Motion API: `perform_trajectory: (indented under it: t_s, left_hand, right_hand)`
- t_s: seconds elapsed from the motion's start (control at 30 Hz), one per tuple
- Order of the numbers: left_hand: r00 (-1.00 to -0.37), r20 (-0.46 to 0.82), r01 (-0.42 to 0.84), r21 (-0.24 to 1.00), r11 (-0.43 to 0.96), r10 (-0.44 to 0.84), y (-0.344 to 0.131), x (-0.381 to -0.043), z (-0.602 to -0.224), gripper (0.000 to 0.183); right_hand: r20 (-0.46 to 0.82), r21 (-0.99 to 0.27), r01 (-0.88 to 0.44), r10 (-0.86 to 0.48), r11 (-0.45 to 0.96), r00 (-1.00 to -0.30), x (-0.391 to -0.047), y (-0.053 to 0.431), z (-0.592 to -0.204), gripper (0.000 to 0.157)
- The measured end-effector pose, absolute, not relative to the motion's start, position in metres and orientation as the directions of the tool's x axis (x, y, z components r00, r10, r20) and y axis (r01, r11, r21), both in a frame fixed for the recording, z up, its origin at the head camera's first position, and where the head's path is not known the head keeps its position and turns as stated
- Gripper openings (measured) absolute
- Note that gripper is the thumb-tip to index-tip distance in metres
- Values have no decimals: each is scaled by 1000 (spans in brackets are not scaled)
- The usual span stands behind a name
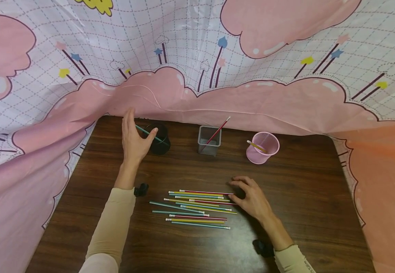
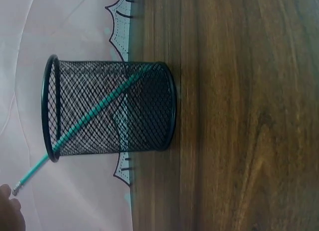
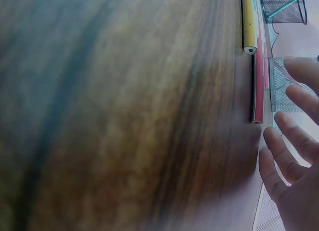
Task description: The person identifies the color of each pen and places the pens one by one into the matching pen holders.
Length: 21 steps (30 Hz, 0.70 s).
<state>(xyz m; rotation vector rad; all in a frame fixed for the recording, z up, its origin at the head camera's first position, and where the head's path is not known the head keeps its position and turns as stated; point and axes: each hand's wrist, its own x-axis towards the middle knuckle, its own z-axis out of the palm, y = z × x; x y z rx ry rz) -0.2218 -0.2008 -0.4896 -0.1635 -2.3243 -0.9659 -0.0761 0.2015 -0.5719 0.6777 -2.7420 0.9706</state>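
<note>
My left hand (image 1: pixel 134 142) is at the black mesh cup (image 1: pixel 160 148), its fingers extended and the thumb apart from them. A green pencil (image 2: pixel 94 111) leans inside that cup, with its eraser end sticking out over the rim. In the left wrist view, fingertips (image 2: pixel 9 206) show right beside the eraser end. My right hand (image 1: pixel 253 201), fingers spread and loosely bent, hovers at the right ends of several loose pencils (image 1: pixel 197 216) in red, yellow and blue-green. Nothing is in its grasp. A red pencil (image 3: pixel 258 91) and a yellow pencil (image 3: pixel 248 27) lie near it in the right wrist view.
A grey square mesh cup (image 1: pixel 209 150) with a red pencil (image 1: pixel 218 130) stands at the back middle. Right of it, a pink mesh cup (image 1: pixel 257 157) holds a yellow pencil (image 1: pixel 256 145). A patterned curtain (image 1: pixel 190 102) hangs behind the dark wooden table (image 1: pixel 306 182).
</note>
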Motion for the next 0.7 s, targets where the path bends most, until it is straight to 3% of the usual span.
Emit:
perform_trajectory:
  t_s: [0.37, 0.7]
  left_hand:
    - [-720, 691, 363, 456, 812, -67, -192, -221, -485, 90]
    - [-689, 724, 459, 446, 768, -8, -184, -217, -486, 86]
  right_hand:
    - [312, -539, -486, -373, 688, -874, -74, 199, -574, 39]
    - [333, -520, -511, -389, 685, -859, -73, 199, -573, 36]
